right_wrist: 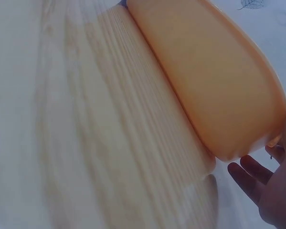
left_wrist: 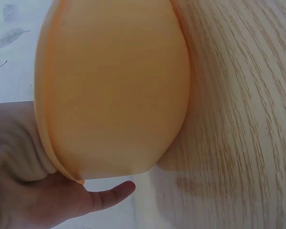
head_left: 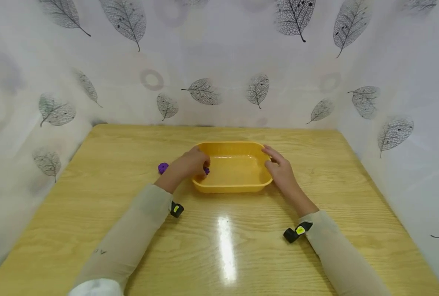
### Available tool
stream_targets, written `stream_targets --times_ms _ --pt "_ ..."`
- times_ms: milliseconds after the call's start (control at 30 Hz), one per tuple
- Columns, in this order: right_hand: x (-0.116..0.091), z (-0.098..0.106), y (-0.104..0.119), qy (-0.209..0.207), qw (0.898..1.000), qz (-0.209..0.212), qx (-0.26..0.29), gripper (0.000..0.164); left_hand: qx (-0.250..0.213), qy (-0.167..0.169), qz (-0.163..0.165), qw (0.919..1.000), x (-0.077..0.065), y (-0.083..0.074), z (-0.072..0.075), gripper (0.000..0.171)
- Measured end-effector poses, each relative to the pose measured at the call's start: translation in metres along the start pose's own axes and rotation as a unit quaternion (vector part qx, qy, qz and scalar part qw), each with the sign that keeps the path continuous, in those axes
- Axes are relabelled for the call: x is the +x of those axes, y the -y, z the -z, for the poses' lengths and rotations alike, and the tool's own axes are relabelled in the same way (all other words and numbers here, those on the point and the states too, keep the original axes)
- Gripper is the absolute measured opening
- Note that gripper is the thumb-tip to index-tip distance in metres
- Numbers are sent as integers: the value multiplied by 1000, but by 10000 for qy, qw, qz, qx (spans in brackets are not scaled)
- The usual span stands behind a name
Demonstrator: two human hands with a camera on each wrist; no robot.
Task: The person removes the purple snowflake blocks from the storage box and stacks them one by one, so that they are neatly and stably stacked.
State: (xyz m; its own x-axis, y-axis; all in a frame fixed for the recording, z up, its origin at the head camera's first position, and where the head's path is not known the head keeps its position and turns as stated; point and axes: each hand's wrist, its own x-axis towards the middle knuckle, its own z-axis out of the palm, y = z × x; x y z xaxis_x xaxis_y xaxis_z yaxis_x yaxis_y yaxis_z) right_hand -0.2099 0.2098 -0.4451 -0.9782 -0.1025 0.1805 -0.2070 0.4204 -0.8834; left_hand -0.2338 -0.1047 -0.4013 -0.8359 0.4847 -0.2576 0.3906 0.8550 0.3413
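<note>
A yellow plastic basin sits on the wooden table between both hands. My left hand reaches over its left end, fingers bent down inside. They hold a small purple ball, mostly hidden by the fingers. In the left wrist view one finger of the left hand points out past the basin's wall. On the table, just left of that hand, lies another purple ball with holes. At the right end my right hand grips the rim; several of its fingers show beyond the basin's wall.
Pale curtains printed with dark leaves hang behind and at both sides of the wooden table. A bright reflection crosses the tabletop in front of the basin. Each wrist wears a black camera strap.
</note>
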Motion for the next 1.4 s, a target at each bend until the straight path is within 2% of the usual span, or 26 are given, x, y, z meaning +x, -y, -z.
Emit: stream_targets --times_ms 133,267,433,633,1033,1267,1400 --pt "2 3 1 51 10000 -21 -81 44 179 4 48 9998 1 -4 1 20" --pt "2 3 1 120 9999 -48 -58 44 130 34 74 9999 1 -4 1 17" --pt "1 2 0 89 9999 -57 -26 44 -183 -2 -8 9998 3 1 -1 16" --pt "0 1 -2 8 10000 33 -86 44 -589 -134 -197 9980 4 7 -2 25" --pt "0 3 1 -80 9999 23 -56 44 -1045 -683 -532 9907 9 10 -4 29" --pt "-11 5 39 38 9998 -168 -99 44 -1294 -1109 -650 9832 5 12 -2 30" --pt "-12 8 41 -14 9999 -101 -126 43 -1483 -1332 -775 9769 3 9 5 36"
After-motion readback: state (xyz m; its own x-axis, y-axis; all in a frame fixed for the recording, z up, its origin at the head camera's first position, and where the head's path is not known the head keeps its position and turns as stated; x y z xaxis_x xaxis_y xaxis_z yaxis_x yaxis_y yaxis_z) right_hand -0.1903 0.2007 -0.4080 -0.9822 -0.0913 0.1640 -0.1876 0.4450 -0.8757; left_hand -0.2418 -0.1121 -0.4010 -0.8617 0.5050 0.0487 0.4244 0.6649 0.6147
